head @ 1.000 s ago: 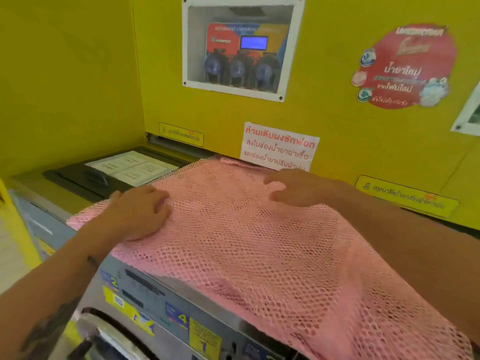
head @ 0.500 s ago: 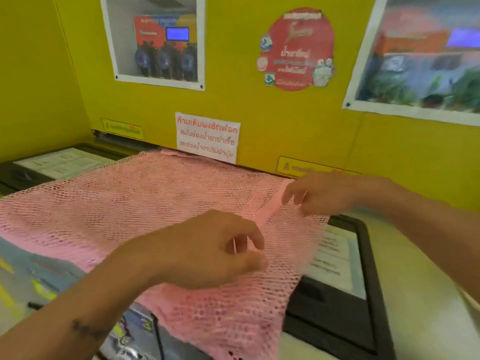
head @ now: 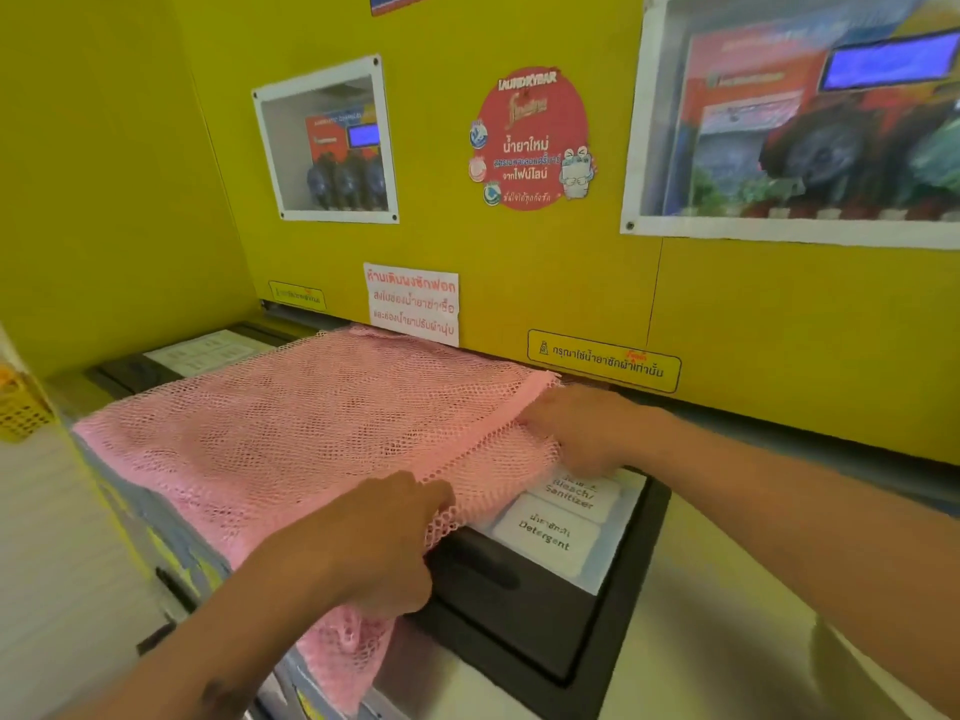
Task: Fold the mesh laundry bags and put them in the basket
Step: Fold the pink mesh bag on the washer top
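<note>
A pink mesh laundry bag (head: 291,428) lies spread flat on top of a washing machine, with its near right corner hanging over the front. My left hand (head: 384,543) pinches the bag's right edge at the near side. My right hand (head: 582,433) grips the same right edge farther back, near the wall. A yellow basket (head: 21,407) shows partly at the far left edge.
A black detergent drawer (head: 524,615) with white labelled lids lies just right of the bag. The yellow wall (head: 519,283) with stickers and windows rises right behind. The machine's steel top (head: 701,631) stretches to the right. Another black drawer (head: 130,371) is at the back left.
My view has shifted right. Both hands went from pressing the bag's middle to its right edge, and now each grips that edge.
</note>
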`<state>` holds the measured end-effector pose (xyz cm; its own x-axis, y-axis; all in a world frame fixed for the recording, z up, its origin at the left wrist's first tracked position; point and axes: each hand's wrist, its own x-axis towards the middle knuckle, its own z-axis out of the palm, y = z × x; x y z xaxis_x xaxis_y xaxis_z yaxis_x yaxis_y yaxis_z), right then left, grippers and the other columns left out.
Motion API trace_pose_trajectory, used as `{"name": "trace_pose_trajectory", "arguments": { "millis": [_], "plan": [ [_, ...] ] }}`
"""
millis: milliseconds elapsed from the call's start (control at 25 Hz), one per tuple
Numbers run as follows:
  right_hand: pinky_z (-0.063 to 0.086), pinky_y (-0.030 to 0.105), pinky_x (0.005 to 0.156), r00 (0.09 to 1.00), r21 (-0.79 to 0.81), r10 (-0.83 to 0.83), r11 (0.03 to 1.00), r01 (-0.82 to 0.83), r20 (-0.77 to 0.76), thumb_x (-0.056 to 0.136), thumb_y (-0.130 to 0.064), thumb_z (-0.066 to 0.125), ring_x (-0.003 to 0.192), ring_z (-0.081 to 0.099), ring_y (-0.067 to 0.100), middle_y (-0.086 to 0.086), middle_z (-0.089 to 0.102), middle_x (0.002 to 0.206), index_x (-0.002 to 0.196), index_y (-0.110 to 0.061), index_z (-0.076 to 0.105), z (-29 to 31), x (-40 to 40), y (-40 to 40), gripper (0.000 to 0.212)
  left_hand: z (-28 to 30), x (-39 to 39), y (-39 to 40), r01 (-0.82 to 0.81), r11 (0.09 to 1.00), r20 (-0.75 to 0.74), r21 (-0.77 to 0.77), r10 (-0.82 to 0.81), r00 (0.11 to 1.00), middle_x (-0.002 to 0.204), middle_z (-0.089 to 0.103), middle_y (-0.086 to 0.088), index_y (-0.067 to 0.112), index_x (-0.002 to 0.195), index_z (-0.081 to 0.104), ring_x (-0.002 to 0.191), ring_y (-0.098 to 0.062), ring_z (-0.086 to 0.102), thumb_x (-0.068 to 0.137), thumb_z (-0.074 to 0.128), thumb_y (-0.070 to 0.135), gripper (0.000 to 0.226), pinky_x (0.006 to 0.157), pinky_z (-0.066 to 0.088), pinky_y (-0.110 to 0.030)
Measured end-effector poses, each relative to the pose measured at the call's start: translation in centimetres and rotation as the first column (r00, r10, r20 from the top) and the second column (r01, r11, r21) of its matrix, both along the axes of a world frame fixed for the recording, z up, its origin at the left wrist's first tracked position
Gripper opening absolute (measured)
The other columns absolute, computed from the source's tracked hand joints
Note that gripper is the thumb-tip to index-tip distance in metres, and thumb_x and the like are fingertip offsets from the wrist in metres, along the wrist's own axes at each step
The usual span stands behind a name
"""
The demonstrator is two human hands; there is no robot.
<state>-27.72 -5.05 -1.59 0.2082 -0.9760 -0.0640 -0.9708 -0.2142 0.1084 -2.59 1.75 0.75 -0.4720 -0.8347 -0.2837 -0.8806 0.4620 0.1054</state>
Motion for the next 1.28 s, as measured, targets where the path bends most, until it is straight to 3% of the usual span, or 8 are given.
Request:
{"name": "trace_pose_trajectory", "arguments": {
  "millis": [280, 480, 680, 760, 840, 920, 1080, 1280],
  "plan": [
    [0.045, 0.034, 0.069, 0.994, -0.215, 0.097, 0.973, -0.086, 0.040, 0.087, -0.017, 0.057, 0.086, 0.056, 0.018, -0.005, 0.056, 0.087, 0.091, -0.025, 0.057, -0.7, 2.9, -0.9, 0.009, -0.6, 2.6, 0.1, -0.136, 0.964, 0.148, -0.227, 0.173, 0.974, 0.122, 0.057, -0.003, 0.028, 0.130, 0.044, 0.109, -0.026, 0.057, 0.081, 0.057, 0.016, 0.052, 0.089, 0.051, -0.040],
    [0.046, 0.033, 0.059, 0.945, -0.045, 0.256, 0.967, -0.253, 0.205, 0.087, -0.013, 0.054, 0.067, 0.056, 0.013, -0.004, 0.059, 0.072, 0.068, -0.025, 0.054, 0.4, 6.5, -0.1, 0.023, 0.6, 8.9, -0.3, -0.277, 0.936, 0.203, -0.219, 0.322, 0.925, 0.126, 0.059, 0.000, 0.029, 0.135, 0.047, 0.112, -0.021, 0.058, 0.083, 0.058, 0.017, 0.054, 0.091, 0.052, -0.036],
    [0.055, 0.045, 0.078, 0.932, 0.037, 0.176, 0.980, -0.197, 0.316, 0.091, -0.013, 0.055, 0.085, 0.064, 0.016, -0.006, 0.069, 0.092, 0.091, -0.022, 0.073, 3.0, 6.0, -0.9, 0.020, -0.4, 8.6, -1.1, -0.153, 0.980, -0.046, -0.124, 0.149, 0.988, 0.121, 0.062, 0.003, 0.036, 0.120, 0.057, 0.097, -0.016, 0.058, 0.089, 0.054, 0.033, 0.032, 0.082, 0.049, -0.032],
    [0.054, 0.037, 0.086, 0.927, 0.164, 0.019, 0.983, -0.087, 0.375, 0.092, -0.015, 0.056, 0.098, 0.060, 0.012, -0.013, 0.061, 0.108, 0.116, -0.026, 0.067, 4.1, 5.0, -1.1, 0.029, -0.7, 7.6, -1.6, -0.098, 0.979, -0.153, -0.176, 0.071, 0.986, 0.099, 0.062, 0.005, 0.037, 0.090, 0.062, 0.085, -0.015, 0.056, 0.092, 0.053, 0.037, 0.009, 0.074, 0.043, -0.030],
    [0.058, 0.037, 0.082, 0.844, 0.238, -0.174, 0.970, 0.057, 0.508, 0.090, -0.019, 0.058, 0.087, 0.058, 0.013, -0.001, 0.063, 0.107, 0.120, -0.019, 0.064, 3.8, 4.3, -1.3, 0.030, -0.7, 6.6, -2.1, -0.075, 0.971, -0.224, -0.228, 0.023, 0.974, 0.096, 0.062, 0.008, 0.036, 0.089, 0.064, 0.086, -0.016, 0.058, 0.094, 0.052, 0.041, 0.013, 0.075, 0.046, -0.032],
    [0.055, 0.037, 0.076, 0.836, 0.151, -0.249, 0.968, 0.200, 0.489, 0.091, -0.030, 0.059, 0.083, 0.057, 0.020, 0.011, 0.065, 0.105, 0.123, -0.009, 0.058, 2.8, 3.7, -1.8, 0.038, -0.9, 5.9, -2.7, -0.053, 0.961, -0.263, -0.271, -0.021, 0.965, 0.104, 0.068, 0.007, 0.031, 0.100, 0.069, 0.090, -0.017, 0.061, 0.094, 0.052, 0.038, 0.020, 0.080, 0.051, -0.034],
    [0.057, 0.045, 0.082, 0.821, 0.089, -0.311, 0.947, 0.307, 0.479, 0.084, -0.020, 0.065, 0.089, 0.059, 0.018, -0.001, 0.059, 0.101, 0.110, -0.024, 0.051, 0.7, 4.4, -2.7, 0.030, -1.3, 4.6, -3.2, 0.007, 0.962, -0.296, -0.274, -0.092, 0.951, 0.099, 0.070, 0.006, 0.027, 0.100, 0.072, 0.084, -0.015, 0.061, 0.093, 0.052, 0.036, 0.022, 0.079, 0.052, -0.035],
    [0.054, 0.044, 0.064, 0.931, -0.405, -0.145, 0.870, 0.281, 0.335, 0.085, -0.013, 0.066, 0.078, 0.059, 0.022, 0.004, 0.059, 0.091, 0.107, -0.018, 0.045, 2.9, 3.1, -4.1, 0.031, -0.7, 3.3, -3.0, -0.046, 0.907, -0.419, -0.419, -0.149, 0.896, 0.103, 0.065, 0.005, 0.029, 0.120, 0.062, 0.101, -0.020, 0.062, 0.095, 0.050, 0.039, 0.030, 0.083, 0.050, -0.036]
  ]
}}
